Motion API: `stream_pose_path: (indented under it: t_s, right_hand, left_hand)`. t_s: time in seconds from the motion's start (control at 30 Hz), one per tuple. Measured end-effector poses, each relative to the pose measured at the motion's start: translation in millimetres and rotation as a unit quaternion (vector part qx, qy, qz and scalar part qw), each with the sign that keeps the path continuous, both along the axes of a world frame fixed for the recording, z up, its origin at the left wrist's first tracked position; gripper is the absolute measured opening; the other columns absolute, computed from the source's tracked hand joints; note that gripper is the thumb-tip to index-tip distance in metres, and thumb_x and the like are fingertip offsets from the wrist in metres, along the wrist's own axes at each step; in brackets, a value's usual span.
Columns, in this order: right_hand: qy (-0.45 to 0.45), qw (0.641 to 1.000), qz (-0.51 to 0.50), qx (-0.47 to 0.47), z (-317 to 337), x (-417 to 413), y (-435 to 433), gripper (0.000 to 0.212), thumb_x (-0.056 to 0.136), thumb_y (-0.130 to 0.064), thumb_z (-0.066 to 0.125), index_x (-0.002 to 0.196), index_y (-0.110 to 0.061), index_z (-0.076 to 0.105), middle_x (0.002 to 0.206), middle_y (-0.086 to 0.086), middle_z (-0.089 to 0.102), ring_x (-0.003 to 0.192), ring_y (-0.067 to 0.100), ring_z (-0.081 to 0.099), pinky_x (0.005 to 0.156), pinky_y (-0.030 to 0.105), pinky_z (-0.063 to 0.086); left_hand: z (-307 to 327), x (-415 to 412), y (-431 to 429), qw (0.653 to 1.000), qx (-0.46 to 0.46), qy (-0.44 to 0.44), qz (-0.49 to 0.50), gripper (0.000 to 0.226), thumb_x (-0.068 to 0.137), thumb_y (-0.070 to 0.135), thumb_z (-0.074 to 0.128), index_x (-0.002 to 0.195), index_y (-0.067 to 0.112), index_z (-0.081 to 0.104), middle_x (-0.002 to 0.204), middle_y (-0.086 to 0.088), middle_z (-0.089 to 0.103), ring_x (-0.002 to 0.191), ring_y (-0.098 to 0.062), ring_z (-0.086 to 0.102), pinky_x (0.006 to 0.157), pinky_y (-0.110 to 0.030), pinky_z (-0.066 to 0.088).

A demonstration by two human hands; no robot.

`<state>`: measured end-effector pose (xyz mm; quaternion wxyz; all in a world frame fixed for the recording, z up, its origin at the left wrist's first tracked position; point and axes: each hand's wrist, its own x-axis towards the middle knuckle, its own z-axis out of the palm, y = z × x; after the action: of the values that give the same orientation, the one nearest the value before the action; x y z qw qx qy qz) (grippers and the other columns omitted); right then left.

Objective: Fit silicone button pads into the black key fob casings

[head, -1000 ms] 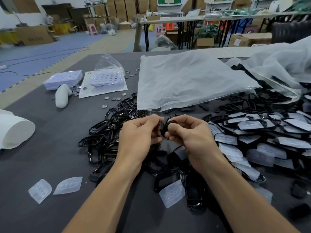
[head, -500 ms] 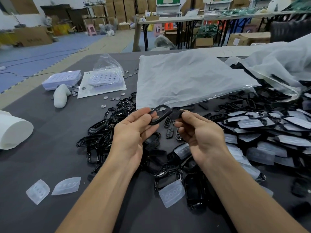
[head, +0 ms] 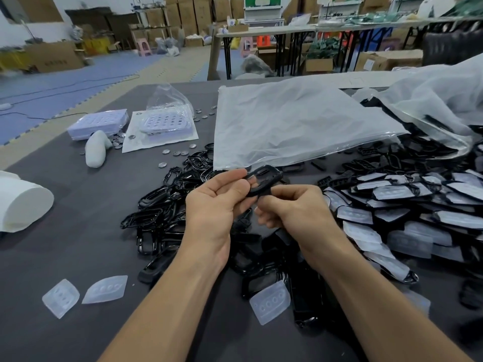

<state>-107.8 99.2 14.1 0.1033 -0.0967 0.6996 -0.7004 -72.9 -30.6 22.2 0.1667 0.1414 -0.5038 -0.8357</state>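
Head cam: our left hand (head: 214,205) pinches a black casing (head: 277,178) by its left rim, with the long axis running 8 to 2 o'clock. Our right hand (head: 295,210) curls onto its near edge. The nearest loose silicone pad (head: 270,301) lies at 6 o'clock, closer to the right hand, we'd say. No readable writing anywhere.

The large bag (head: 287,126) is thin milky plastic, crinkled, with a clear glossy edge. Just in front of it, the casing (head: 275,178) is glossy black plastic. Left of the bag, small discs (head: 175,153) shine like metal. Nearer than the bag, frosted translucent silicone pads (head: 270,301) lie on the matt dark grey table cover (head: 65,257).
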Motion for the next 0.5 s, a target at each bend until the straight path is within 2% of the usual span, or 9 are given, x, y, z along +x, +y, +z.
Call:
stream_pose_path:
  t_s: [0.1,0.2,0.33,0.43,0.5]
  right_hand:
    - [-0.023,0.998,-0.052,-0.033,-2.8,-2.3,-1.8,0.015,0.088,-0.011,0.077,0.074,-0.013,0.082,0.069,0.015,0.07,0.059,0.017,0.054,0.062,0.03,0.042]
    - [-0.087,0.988,-0.034,-0.121,0.0,-2.2,-2.7,0.015,0.091,0.001,0.07,0.084,-0.007,0.08,0.073,0.01,0.071,0.056,0.014,0.057,0.056,0.023,0.046]
    - [-0.072,0.99,0.007,-0.122,4.0,0.4,0.8,0.031,0.092,0.012,0.06,0.087,-0.011,0.08,0.076,0.007,0.075,0.053,0.013,0.063,0.049,0.018,0.047]
    - [-0.078,0.99,0.02,-0.118,5.8,0.8,2.9,0.023,0.093,0.004,0.063,0.088,-0.009,0.08,0.079,0.007,0.075,0.051,0.016,0.063,0.047,0.02,0.044]
    - [-0.105,0.984,0.022,-0.143,5.9,1.9,0.9,0.023,0.093,-0.001,0.066,0.082,-0.012,0.082,0.079,0.006,0.076,0.05,0.015,0.062,0.047,0.019,0.043]
  left_hand:
    - [-1.4,0.0,1.1,1.0,-0.022,-0.005,0.007,0.018,0.092,-0.007,0.067,0.094,0.01,0.074,0.084,-0.005,0.08,0.083,-0.01,0.078,0.067,-0.017,0.06]
    - [-5.8,1.1,2.1,0.996,-0.08,-0.016,0.021,0.017,0.09,-0.002,0.073,0.094,0.014,0.075,0.086,-0.003,0.081,0.084,-0.009,0.078,0.07,-0.019,0.06]
    - [-12.2,0.7,1.0,0.978,-0.193,-0.046,0.061,0.015,0.079,0.007,0.087,0.082,0.019,0.08,0.079,-0.003,0.08,0.076,-0.017,0.077,0.079,-0.035,0.059]
    - [-14.0,1.3,0.0,0.969,-0.225,-0.06,0.08,0.015,0.071,0.023,0.091,0.08,0.03,0.081,0.077,0.002,0.08,0.074,-0.015,0.077,0.081,-0.038,0.061]
    - [-14.3,2.1,0.6,0.964,-0.242,-0.064,0.087,0.017,0.066,0.035,0.087,0.081,0.037,0.08,0.075,0.006,0.079,0.073,-0.012,0.077,0.08,-0.037,0.061]
